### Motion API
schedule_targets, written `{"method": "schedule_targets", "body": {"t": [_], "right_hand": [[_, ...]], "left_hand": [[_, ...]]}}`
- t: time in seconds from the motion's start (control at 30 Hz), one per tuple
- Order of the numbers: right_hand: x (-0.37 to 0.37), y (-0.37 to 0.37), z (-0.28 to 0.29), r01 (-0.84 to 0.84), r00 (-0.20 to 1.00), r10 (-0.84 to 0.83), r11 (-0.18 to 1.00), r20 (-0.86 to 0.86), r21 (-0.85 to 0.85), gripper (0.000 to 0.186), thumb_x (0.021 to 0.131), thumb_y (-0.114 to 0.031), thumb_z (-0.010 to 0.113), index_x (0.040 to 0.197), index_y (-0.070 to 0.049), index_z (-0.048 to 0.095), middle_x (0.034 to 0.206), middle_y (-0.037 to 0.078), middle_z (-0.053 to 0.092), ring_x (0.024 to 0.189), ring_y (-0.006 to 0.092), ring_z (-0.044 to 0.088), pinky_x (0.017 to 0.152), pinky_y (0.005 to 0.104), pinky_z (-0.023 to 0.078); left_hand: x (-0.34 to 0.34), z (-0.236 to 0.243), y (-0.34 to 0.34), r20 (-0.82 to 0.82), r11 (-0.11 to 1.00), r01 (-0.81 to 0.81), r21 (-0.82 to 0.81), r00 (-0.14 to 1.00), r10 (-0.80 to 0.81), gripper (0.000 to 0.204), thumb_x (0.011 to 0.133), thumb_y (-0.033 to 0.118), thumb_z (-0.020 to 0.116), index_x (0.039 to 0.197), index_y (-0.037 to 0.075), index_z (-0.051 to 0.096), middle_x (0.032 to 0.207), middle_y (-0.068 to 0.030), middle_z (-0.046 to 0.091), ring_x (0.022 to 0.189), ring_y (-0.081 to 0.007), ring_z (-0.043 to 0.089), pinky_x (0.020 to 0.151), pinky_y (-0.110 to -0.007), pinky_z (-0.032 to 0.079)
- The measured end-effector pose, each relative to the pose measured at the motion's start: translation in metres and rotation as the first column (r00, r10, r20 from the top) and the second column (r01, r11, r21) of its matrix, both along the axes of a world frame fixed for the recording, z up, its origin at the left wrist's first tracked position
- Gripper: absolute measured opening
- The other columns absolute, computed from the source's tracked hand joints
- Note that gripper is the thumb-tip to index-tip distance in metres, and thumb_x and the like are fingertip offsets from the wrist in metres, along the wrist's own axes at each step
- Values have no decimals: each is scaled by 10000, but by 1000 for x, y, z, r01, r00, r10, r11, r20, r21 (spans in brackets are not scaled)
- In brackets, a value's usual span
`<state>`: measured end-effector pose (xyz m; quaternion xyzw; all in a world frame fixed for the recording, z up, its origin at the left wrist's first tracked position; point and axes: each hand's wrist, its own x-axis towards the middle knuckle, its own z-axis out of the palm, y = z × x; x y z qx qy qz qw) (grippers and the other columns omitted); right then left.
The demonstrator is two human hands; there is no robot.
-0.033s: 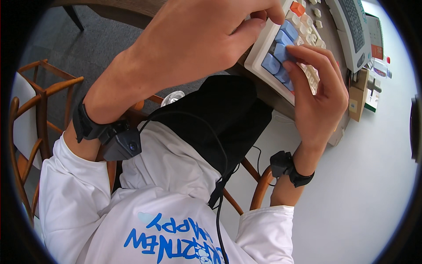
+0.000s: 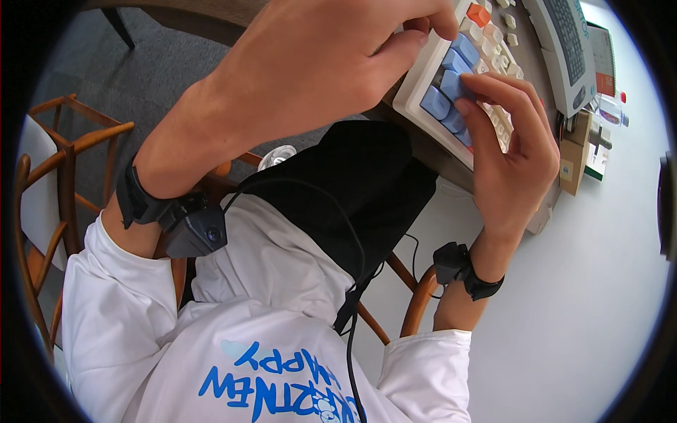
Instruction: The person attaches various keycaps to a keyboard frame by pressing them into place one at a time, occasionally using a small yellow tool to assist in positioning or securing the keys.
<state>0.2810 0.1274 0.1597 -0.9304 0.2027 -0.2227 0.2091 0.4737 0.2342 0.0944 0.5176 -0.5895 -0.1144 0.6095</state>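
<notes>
A keyboard with a white case lies tilted across the view at the table's edge, bearing blue, cream and orange keycaps. My right hand has its thumb and forefinger closed on a blue keycap near the board's lower left corner. Over the upper left side of the case is my left hand, its fingers curled and thumb bent in; part of it runs out of the picture at the top. Anything between those fingers is hidden. More blue keycaps sit beside the gripped one.
Several loose keycaps lie on the table beyond the keyboard. A box with a keyboard picture, a small cardboard box and a bottle stand at the right. A wooden chair is at the left; a black cable crosses my shirt.
</notes>
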Motion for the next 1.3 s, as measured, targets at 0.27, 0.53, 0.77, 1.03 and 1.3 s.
{"method": "schedule_targets", "body": {"t": [0.27, 0.53, 0.77, 1.03, 1.3], "right_hand": [[-2, 0, -3, 28, 1000, -28, 999, -2, 41, 207, 800, 43, 812, 993, -23, 776, 987, 78, 740, 897, 202, 731, 808, 299, 567], [1, 2, 3, 27, 999, -26, 999, -33, 22, 222, 780, 41, 817, 986, -24, 765, 960, 70, 724, 879, 198, 719, 792, 301, 558], [5, 1, 14, 24, 990, -12, 996, -139, 86, 240, 815, 128, 755, 1033, 29, 748, 995, 77, 712, 958, 170, 685, 915, 287, 543], [4, 3, 17, 70, 988, -64, 997, -142, 39, 226, 773, 99, 804, 978, 16, 759, 974, 63, 729, 914, 161, 704, 832, 276, 564], [-3, 9, 4, 74, 997, -71, 994, 37, -75, 202, 766, 24, 833, 945, -39, 763, 998, 66, 727, 848, 222, 734, 725, 317, 603]], "left_hand": [[-2, -8, 1, 46, 987, -49, -153, 997, 57, 85, 930, 0, 626, 1010, -20, 645, 870, -176, 626, 770, -376, 641, 676, -420, 500], [1, -7, 0, 39, 981, -32, -191, 998, 41, 72, 933, 12, 629, 999, -11, 647, 872, -173, 622, 781, -383, 647, 681, -429, 502], [-4, 7, 2, 55, 999, 43, 9, 998, -43, 99, 911, 32, 695, 990, -13, 654, 867, -149, 610, 763, -343, 640, 661, -406, 508], [-10, 2, 2, 273, 999, 25, -24, 962, -18, 239, 862, -2, 769, 1092, 60, 778, 907, -62, 614, 778, -189, 617, 633, -279, 505], [-18, 4, 2, 325, 996, -85, -31, 941, 90, 221, 791, 46, 838, 1002, 54, 773, 833, -53, 588, 747, -192, 578, 594, -300, 470]]}}
